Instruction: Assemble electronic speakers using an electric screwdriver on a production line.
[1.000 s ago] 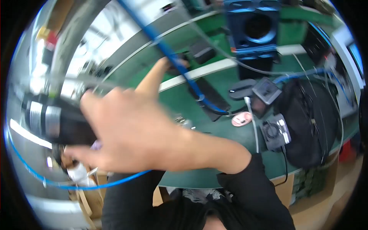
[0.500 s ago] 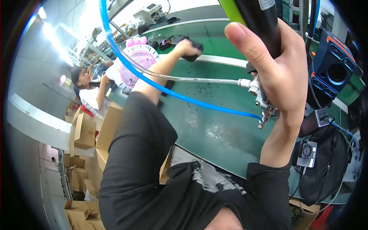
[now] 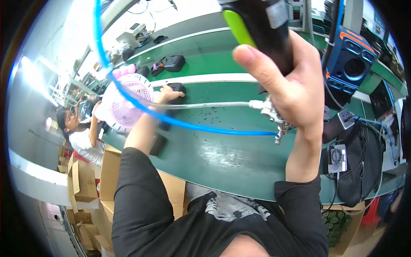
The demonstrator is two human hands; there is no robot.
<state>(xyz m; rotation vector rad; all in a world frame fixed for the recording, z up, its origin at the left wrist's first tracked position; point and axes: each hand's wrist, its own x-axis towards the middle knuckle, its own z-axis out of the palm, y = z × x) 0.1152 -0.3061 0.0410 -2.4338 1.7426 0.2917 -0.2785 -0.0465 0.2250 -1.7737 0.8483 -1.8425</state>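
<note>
My right hand [image 3: 295, 85] is wrapped round a black and green hand-held air tool [image 3: 267, 32], thumb along its side. Below that hand, metal fittings [image 3: 280, 128] join a blue hose [image 3: 214, 129] and a clear tube [image 3: 214, 104], which run off to the left. On the far left of the green table [image 3: 218, 158], my left hand [image 3: 165, 94] grips a small black box-shaped part [image 3: 180, 89] beside a pale rail [image 3: 209, 78]. Many tiny dark pieces, like screws, lie scattered on the table [image 3: 207, 115] near it. The air tool's top end is cut off by the frame.
A pink and white fan [image 3: 128, 100] stands by my left forearm, with another dark part [image 3: 158, 144] nearby. Beyond the rail lies a black case [image 3: 174, 63]. Blue-orange speaker [image 3: 354, 64], cables and a small grey device [image 3: 337, 158] sit at right. Cardboard boxes [image 3: 85, 182] and another person [image 3: 83, 132] are at left.
My left hand has drawn the black part leftward and nearer to me. My right hand keeps hold of the air tool. The whole view has shifted with my head.
</note>
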